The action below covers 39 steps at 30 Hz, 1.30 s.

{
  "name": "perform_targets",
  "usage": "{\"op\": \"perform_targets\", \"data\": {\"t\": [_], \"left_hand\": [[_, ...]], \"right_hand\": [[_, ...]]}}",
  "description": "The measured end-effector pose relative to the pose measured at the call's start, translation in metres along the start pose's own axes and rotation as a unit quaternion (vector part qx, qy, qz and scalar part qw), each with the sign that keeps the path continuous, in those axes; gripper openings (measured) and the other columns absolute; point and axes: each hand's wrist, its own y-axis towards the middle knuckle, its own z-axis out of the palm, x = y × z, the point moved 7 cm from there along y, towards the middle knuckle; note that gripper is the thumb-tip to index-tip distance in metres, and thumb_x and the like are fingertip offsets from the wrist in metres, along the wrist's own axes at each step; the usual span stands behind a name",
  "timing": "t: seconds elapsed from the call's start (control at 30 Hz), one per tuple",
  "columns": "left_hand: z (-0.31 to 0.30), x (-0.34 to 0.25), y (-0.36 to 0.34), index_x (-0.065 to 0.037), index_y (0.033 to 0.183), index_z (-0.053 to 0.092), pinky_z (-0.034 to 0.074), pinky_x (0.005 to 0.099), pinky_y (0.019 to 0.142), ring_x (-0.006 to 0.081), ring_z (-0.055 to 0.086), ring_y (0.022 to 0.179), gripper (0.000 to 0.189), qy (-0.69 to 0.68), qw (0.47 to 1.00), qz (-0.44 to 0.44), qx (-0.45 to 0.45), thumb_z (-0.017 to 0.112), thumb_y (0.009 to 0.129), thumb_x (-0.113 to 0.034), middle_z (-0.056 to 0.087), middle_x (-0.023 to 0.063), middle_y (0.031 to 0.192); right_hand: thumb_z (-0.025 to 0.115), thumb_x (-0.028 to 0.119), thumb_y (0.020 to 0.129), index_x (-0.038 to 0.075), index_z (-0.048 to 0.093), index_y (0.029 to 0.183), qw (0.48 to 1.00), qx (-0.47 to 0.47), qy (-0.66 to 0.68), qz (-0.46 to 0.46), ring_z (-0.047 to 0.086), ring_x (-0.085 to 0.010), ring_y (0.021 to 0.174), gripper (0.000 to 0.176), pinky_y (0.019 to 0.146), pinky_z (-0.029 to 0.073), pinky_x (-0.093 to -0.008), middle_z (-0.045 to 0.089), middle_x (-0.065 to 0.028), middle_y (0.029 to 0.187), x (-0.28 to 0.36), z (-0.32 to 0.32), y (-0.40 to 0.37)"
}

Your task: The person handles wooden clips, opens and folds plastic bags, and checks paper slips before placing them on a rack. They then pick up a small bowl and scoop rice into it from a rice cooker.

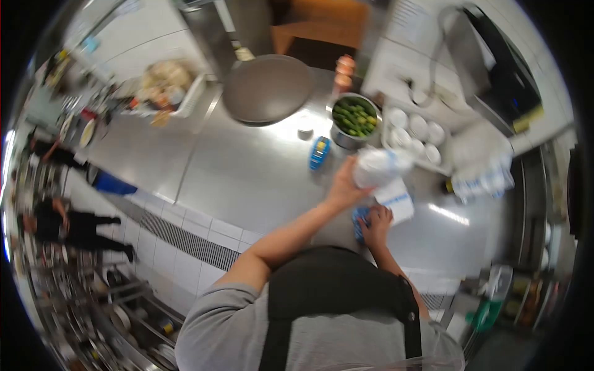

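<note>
My left hand (pixel 344 188) is closed round a white, plastic-wrapped bundle (pixel 380 167), blurred, above the steel counter. Close by on the right, my right hand (pixel 376 227) has its fingers bent over a small blue patterned item (pixel 360 221), partly hidden by the hand. Its fingertips are at the edge of a white packet with blue print (pixel 396 201), which lies on the counter. A blue object with a yellow mark (pixel 319 153) lies left of the bundle, beside a small white round container (pixel 305 128).
Behind are a large round pan (pixel 268 89), a pot of green vegetables (pixel 354 117), a tray of white rounded items (pixel 417 128) and a black device (pixel 510 80). A filled white tub (pixel 197 96) stands far left. A person in dark clothes (pixel 74 226) stands beyond the counter.
</note>
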Motion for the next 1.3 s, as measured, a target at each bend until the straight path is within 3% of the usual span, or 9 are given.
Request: {"op": "perform_targets", "data": {"t": [0.1, 0.27, 0.4, 0.67, 0.9, 1.07, 1.13, 1.23, 1.3], "left_hand": [[-0.001, 0.018, -0.001, 0.0, 0.13, 0.052, 0.054, 0.0407, 0.092, 0.0316, 0.068, 0.107, 0.074, 0.022, 1.0, 0.022, 0.0, 0.091, 0.07, -0.02, 0.069, 0.0187, 0.114], [-0.005, 0.03, 0.002, 0.002, 0.13, 0.052, 0.052, 0.0377, 0.095, 0.0256, 0.067, 0.107, 0.069, -0.024, 1.0, 0.015, 0.007, 0.089, 0.072, -0.01, 0.069, 0.0153, 0.117], [-0.003, 0.027, 0.003, 0.003, 0.13, 0.052, 0.053, 0.0373, 0.094, 0.0256, 0.067, 0.106, 0.07, -0.038, 0.999, -0.023, 0.001, 0.089, 0.072, -0.01, 0.069, 0.0151, 0.117], [0.008, 0.007, 0.002, -0.002, 0.133, 0.05, 0.052, 0.0398, 0.096, 0.0318, 0.066, 0.109, 0.076, 0.058, 0.997, 0.018, 0.051, 0.09, 0.072, -0.019, 0.066, 0.0185, 0.118], [0.001, 0.021, -0.048, 0.001, 0.14, 0.039, 0.049, 0.0401, 0.099, 0.029, 0.061, 0.119, 0.063, 0.131, 0.991, 0.029, 0.007, 0.075, 0.091, -0.015, 0.06, 0.0184, 0.128], [0.005, 0.067, -0.12, 0.0, 0.141, 0.035, 0.05, 0.0406, 0.097, 0.0304, 0.066, 0.111, 0.06, 0.03, 0.929, -0.286, 0.233, 0.066, 0.099, -0.028, 0.067, 0.0193, 0.115], [0.003, 0.067, -0.137, 0.0, 0.138, 0.039, 0.051, 0.0403, 0.094, 0.0306, 0.067, 0.107, 0.057, 0.035, 0.928, -0.255, 0.268, 0.065, 0.099, -0.031, 0.069, 0.0188, 0.11], [0.005, 0.064, -0.145, 0.0, 0.13, 0.048, 0.053, 0.04, 0.091, 0.0303, 0.069, 0.103, 0.049, 0.032, 0.928, -0.234, 0.288, 0.066, 0.098, -0.031, 0.07, 0.0182, 0.107], [0.006, 0.062, -0.144, 0.0, 0.123, 0.054, 0.053, 0.0398, 0.089, 0.0296, 0.069, 0.102, 0.043, 0.035, 0.931, -0.217, 0.291, 0.068, 0.097, -0.03, 0.071, 0.0175, 0.106]], "right_hand": [[0.086, 0.028, 0.073, 0.008, 0.058, 0.092, 0.996, -0.081, 0.035, 0.027, 0.049, -0.0366, 0.119, 0.039, 0.105, 0.033, -0.051, 0.058, -0.0133, 0.121, 0.007, -0.027, 0.012], [0.084, 0.025, 0.075, 0.01, 0.063, 0.101, 0.979, -0.173, -0.008, 0.106, 0.046, -0.0358, 0.126, 0.037, 0.107, 0.031, -0.0535, 0.056, -0.0133, 0.13, -0.045, -0.061, 0.021], [0.08, 0.019, 0.076, 0.011, 0.073, 0.099, 0.97, -0.113, -0.095, 0.193, 0.041, -0.0345, 0.134, 0.025, 0.109, 0.029, -0.0567, 0.055, -0.0117, 0.136, -0.098, -0.055, 0.003], [0.075, 0.012, 0.076, 0.013, 0.068, 0.086, 0.973, -0.168, -0.045, 0.149, 0.047, -0.0354, 0.13, 0.013, 0.108, 0.032, -0.0516, 0.059, -0.0102, 0.132, -0.107, -0.032, -0.001], [0.071, 0.003, 0.074, 0.008, 0.06, 0.084, 0.972, -0.179, 0.09, 0.127, 0.053, -0.0411, 0.122, 0.016, 0.105, 0.041, -0.0473, 0.06, -0.0175, 0.127, -0.089, -0.041, 0.014], [0.074, 0.009, 0.078, 0.01, 0.061, 0.083, 0.975, -0.162, -0.009, 0.151, 0.051, -0.0384, 0.126, 0.014, 0.107, 0.036, -0.053, 0.058, -0.0134, 0.134, -0.099, -0.032, 0.018], [0.075, 0.012, 0.078, 0.013, 0.061, 0.086, 0.975, -0.142, -0.077, 0.152, 0.049, -0.0358, 0.129, 0.016, 0.107, 0.033, -0.0582, 0.058, -0.0082, 0.136, -0.087, -0.041, 0.014], [0.072, 0.01, 0.082, 0.01, 0.059, 0.09, 0.982, -0.156, -0.042, 0.095, 0.055, -0.034, 0.121, 0.016, 0.103, 0.039, -0.0521, 0.059, -0.0125, 0.132, -0.082, -0.042, 0.021], [0.068, 0.006, 0.085, 0.008, 0.057, 0.091, 0.973, -0.159, 0.121, 0.115, 0.059, -0.0312, 0.112, 0.013, 0.099, 0.043, -0.0452, 0.061, -0.0137, 0.123, -0.092, -0.037, 0.03]]}}
